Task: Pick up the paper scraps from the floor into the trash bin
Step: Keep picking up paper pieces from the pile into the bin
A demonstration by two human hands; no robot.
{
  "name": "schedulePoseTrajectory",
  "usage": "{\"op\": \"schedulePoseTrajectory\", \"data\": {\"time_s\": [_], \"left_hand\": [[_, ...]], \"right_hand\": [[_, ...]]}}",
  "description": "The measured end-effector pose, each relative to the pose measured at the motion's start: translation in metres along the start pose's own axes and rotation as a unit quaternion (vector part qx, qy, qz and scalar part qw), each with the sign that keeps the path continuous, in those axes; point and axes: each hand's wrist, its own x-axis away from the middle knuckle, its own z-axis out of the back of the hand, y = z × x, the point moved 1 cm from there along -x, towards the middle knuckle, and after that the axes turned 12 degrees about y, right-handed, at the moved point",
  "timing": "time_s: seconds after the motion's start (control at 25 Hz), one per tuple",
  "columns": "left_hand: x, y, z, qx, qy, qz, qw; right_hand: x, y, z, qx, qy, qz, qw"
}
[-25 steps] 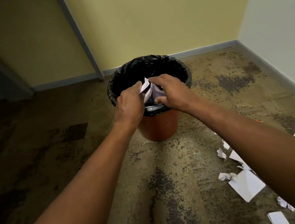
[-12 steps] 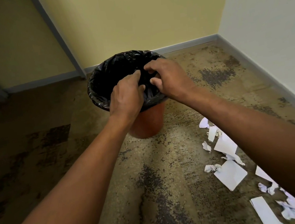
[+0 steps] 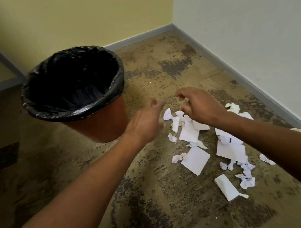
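Your left hand and right hand reach, empty and loosely curled, over the paper scraps strewn right of the trash bin. Step: next pickup. You need a low gathering grasp on the nearest cluster.

Speckled, dark-stained floor; orange trash bin with black liner standing on it; white paper scraps, flat and crumpled, scattered to its right
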Motion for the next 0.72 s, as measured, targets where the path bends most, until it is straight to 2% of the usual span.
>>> {"op": "schedulePoseTrajectory", "data": {"time_s": [0.12, 0.24, 0.44, 0.56, 0.64, 0.72], "left_hand": [[0.008, 0.014, -0.054, -0.029, -0.136, -0.045, 0.989], [0.010, 0.025, -0.095, -0.070, -0.194, -0.076, 0.976], [0.015, 0.047, -0.138, -0.059, -0.176, -0.071, 0.980], [0.008, 0.051, -0.153, -0.043, -0.142, -0.057, 0.987], [0.001, 0.051, -0.158, -0.007, -0.123, -0.014, 0.992], [-0.005, 0.052, -0.162, 0.046, -0.110, 0.065, 0.991]], "right_hand": [[0.052, 0.054, -0.005, 0.067, -0.126, -0.076, 0.987], [0.089, 0.092, -0.006, 0.099, -0.198, -0.124, 0.967], [0.104, 0.128, -0.009, 0.135, -0.252, -0.128, 0.950], [0.088, 0.129, -0.025, 0.122, -0.235, -0.119, 0.957], [0.071, 0.128, -0.039, 0.109, -0.224, -0.131, 0.960], [0.058, 0.129, -0.053, 0.095, -0.222, -0.152, 0.958]]}}
